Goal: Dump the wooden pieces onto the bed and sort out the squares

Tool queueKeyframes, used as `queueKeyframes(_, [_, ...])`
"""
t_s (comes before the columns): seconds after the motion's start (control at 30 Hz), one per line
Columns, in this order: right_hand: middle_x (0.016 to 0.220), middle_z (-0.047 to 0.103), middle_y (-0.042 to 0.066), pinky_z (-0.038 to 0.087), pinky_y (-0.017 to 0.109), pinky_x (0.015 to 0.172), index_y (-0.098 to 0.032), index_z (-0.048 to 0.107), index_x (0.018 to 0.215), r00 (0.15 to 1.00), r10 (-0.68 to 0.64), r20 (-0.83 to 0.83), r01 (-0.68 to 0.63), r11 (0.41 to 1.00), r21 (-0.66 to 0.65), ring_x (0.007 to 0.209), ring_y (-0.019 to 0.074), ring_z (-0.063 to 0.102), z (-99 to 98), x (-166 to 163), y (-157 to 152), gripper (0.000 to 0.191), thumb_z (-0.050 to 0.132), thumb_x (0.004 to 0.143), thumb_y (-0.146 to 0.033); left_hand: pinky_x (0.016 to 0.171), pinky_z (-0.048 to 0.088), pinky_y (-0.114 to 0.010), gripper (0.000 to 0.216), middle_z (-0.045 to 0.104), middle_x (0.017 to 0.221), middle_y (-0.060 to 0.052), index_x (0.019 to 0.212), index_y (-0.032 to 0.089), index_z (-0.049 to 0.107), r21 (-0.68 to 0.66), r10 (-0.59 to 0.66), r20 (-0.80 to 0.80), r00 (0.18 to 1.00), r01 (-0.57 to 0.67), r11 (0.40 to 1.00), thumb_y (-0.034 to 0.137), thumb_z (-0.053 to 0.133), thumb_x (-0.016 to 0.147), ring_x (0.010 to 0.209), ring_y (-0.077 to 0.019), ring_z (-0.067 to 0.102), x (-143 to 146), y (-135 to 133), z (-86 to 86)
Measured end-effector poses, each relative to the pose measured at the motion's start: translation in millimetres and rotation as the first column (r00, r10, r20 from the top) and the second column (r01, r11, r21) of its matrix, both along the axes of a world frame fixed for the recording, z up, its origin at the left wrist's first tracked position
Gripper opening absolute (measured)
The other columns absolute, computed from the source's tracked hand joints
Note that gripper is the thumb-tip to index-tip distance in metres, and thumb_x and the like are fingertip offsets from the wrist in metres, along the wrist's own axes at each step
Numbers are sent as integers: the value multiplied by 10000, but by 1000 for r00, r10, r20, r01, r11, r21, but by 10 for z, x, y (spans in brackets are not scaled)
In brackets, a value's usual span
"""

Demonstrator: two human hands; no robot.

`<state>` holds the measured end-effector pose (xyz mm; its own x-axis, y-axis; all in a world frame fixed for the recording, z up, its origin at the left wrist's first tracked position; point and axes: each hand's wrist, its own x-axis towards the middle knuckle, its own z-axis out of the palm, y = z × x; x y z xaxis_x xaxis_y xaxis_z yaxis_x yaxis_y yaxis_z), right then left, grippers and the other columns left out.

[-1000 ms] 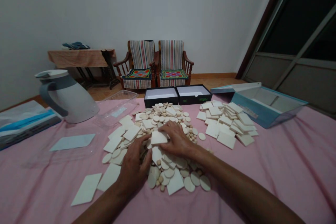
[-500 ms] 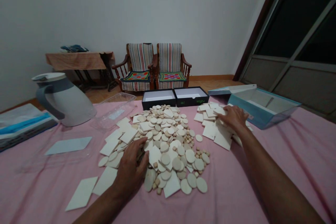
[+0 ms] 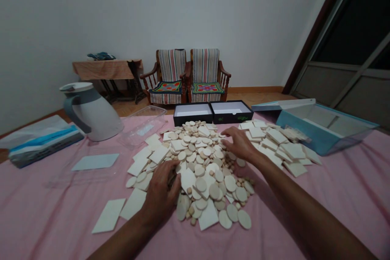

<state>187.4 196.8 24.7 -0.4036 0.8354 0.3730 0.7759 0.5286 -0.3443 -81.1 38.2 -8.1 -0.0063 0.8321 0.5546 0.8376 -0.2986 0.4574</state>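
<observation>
A heap of pale wooden pieces point(image 3: 201, 162), round discs mixed with squares and diamonds, lies on the pink cloth point(image 3: 61, 219). My left hand point(image 3: 161, 193) rests on the heap's near left side, fingers curled down among the pieces. My right hand point(image 3: 239, 143) hovers over the heap's far right edge, fingers spread and bent, nothing seen in it. To the right lies a separate pile of square tiles point(image 3: 280, 146). Two diamond pieces point(image 3: 120, 211) lie apart at the near left.
Two open black boxes point(image 3: 213, 113) stand behind the heap. An open blue box point(image 3: 323, 126) sits at the right, a white jug point(image 3: 91, 111) and a clear plastic tray point(image 3: 140, 128) at the left, a flat blue packet point(image 3: 42, 140) beyond. Two striped armchairs point(image 3: 189, 75) stand by the wall.
My right hand lifted a square tile from the heap, carried it to the square pile on the right, let it go, and has come back over the heap. The left hand stayed put.
</observation>
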Motion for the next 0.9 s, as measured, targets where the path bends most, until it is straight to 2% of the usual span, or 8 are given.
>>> queueKeyframes(0.07, [1142, 630, 119, 392, 342, 915, -154, 629, 1123, 999, 25, 28, -23, 998, -63, 1083, 236, 546, 6, -283, 36, 321, 557, 829, -259, 932, 483, -422, 287, 615, 1149, -93, 1160, 205, 532, 11, -5, -4, 1000, 5, 1000, 259, 503, 880, 1095, -245, 571, 0, -6, 3])
queueKeyframes(0.2, [1211, 619, 117, 390, 362, 899, -188, 602, 1192, 995, -61, 78, 75, 980, -183, 1132, 265, 524, -4, -660, 218, 391, 589, 811, -276, 934, 483, -415, 287, 623, 1134, -86, 1159, 206, 536, 16, -19, -11, 1000, 19, 1000, 247, 503, 877, 1087, -240, 575, 2, -14, 4])
queueKeyframes(0.33, [1093, 656, 92, 410, 342, 810, -207, 628, 1103, 989, -128, 79, 142, 964, -226, 1020, 248, 567, -71, -824, 333, 313, 573, 822, -333, 940, 481, -422, 293, 626, 1131, -92, 1161, 201, 541, 21, -17, -17, 1000, 18, 1000, 244, 500, 874, 1083, -246, 579, 0, -8, 1])
queueKeyframes(0.43, [1142, 624, 101, 407, 342, 818, -200, 612, 1109, 982, -180, 61, 189, 957, -222, 1041, 245, 547, -99, -808, 304, 337, 586, 804, -342, 944, 481, -428, 295, 622, 1139, -95, 1164, 202, 542, 22, -13, -25, 1000, 14, 1000, 257, 500, 877, 1087, -249, 578, -7, -7, -6])
queueKeyframes(0.63, [1111, 604, 109, 389, 384, 877, -195, 603, 1113, 930, -369, 5, 368, 925, -95, 1065, 266, 518, -36, -235, 162, 373, 583, 769, -335, 947, 485, -430, 304, 622, 1149, -95, 1168, 201, 548, 13, 6, -36, 999, -6, 1000, 277, 503, 877, 1091, -250, 581, -15, -3, -17])
queueKeyframes(0.77, [1140, 587, 173, 379, 473, 867, -159, 596, 1141, 784, -619, 44, 619, 785, 24, 1091, 343, 499, 37, 406, 127, 412, 562, 783, -360, 934, 493, -434, 302, 623, 1149, -104, 1162, 196, 550, 8, 1, -38, 999, -1, 1000, 289, 500, 879, 1093, -257, 583, -12, 12, -13])
queueKeyframes(0.83, [1192, 558, 219, 364, 513, 876, -120, 557, 1203, 701, -713, -25, 711, 696, 103, 1126, 377, 473, 78, 659, 130, 470, 549, 799, -360, 929, 495, -441, 301, 625, 1144, -110, 1160, 193, 549, 8, 0, -38, 999, 0, 1000, 286, 494, 880, 1089, -260, 585, -10, 15, -11])
queueKeyframes(0.9, [1246, 528, 241, 347, 542, 895, -100, 529, 1241, 662, -738, -127, 748, 643, 167, 1157, 396, 449, 120, 796, 143, 497, 535, 811, -348, 932, 493, -446, 304, 625, 1145, -110, 1164, 194, 546, 6, -3, -38, 999, 3, 1000, 278, 496, 876, 1088, -260, 586, -6, 12, -8])
